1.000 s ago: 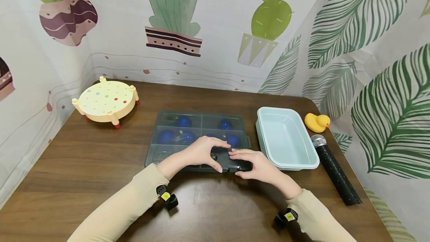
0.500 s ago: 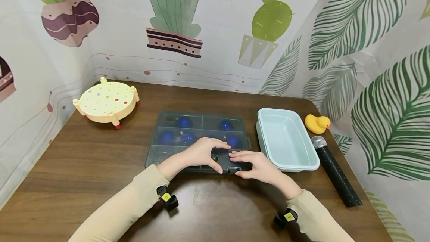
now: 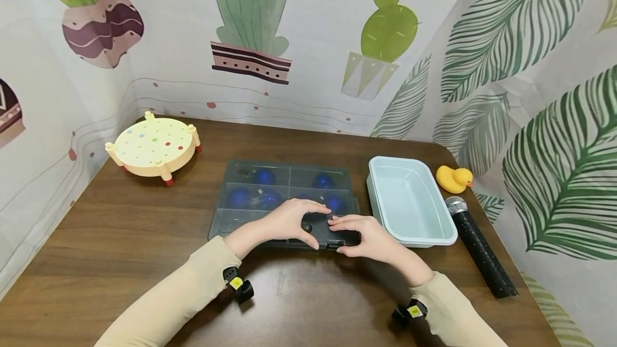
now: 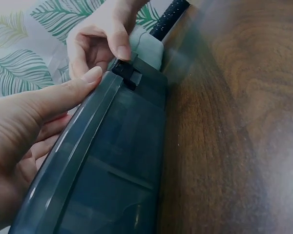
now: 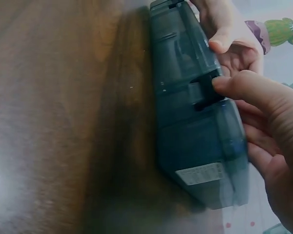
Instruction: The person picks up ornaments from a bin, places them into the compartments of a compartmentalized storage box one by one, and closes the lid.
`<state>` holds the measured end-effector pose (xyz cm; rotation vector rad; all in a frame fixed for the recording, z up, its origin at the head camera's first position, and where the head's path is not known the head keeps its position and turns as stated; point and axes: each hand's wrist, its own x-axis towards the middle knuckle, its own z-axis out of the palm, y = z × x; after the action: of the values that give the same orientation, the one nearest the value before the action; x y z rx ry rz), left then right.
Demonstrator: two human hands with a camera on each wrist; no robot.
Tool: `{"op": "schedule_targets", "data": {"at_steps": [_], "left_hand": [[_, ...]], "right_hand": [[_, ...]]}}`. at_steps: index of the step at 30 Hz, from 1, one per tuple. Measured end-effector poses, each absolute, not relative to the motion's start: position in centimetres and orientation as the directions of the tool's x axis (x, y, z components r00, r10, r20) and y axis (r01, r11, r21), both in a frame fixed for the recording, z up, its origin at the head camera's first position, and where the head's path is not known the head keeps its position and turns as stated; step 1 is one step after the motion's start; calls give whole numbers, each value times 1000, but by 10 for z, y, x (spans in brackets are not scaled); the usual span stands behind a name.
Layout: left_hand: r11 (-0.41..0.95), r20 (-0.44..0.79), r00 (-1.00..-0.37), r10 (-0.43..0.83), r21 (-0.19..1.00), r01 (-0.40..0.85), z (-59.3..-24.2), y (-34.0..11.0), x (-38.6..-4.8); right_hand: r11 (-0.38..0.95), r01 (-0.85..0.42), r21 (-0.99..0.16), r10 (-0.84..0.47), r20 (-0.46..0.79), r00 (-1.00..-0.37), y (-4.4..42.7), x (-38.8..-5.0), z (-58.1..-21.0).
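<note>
A dark translucent storage box (image 3: pixel 277 173) with dividers lies flat on the table, its lid down. Blue balls (image 3: pixel 264 176) show through several compartments, and a small dark round thing (image 3: pixel 307 227) lies beside my left hand. My left hand (image 3: pixel 289 219) grips the lid's front edge, thumb in front and fingers over the top. To its right, my right hand (image 3: pixel 368 235) pinches the front right of the box, its fingers on the lid. In the right wrist view its thumb (image 5: pixel 229 85) presses the black latch (image 5: pixel 205 91); the left thumb (image 4: pixel 71 92) touches the lid's edge.
A pale blue tub (image 3: pixel 412 202) stands close to the box's right side. Past it are a yellow rubber duck (image 3: pixel 453 178) and a black microphone (image 3: pixel 482 250) near the table's right edge. A cream round footed toy (image 3: pixel 153 146) sits at the back left.
</note>
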<state>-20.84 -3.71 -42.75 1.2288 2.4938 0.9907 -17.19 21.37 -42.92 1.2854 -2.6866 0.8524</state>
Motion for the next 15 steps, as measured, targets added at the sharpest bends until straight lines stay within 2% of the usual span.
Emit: {"op": "schedule_targets", "data": {"at_steps": [4,8,15], "left_hand": [[436,125,-640,759,632,640,-426,-37,-207],[450,148,-655,741,615,648,-427,-38,-204],[386,262,-642,720,618,685,-415,-43,-207]], "right_hand": [[520,-712,-473,-719,207,-663,213,-175,-421],[498,-722,-480,-747,186,-638,210,-181,-413],[438,-728,-528,-773,193,-604,206,-198,-393]]}}
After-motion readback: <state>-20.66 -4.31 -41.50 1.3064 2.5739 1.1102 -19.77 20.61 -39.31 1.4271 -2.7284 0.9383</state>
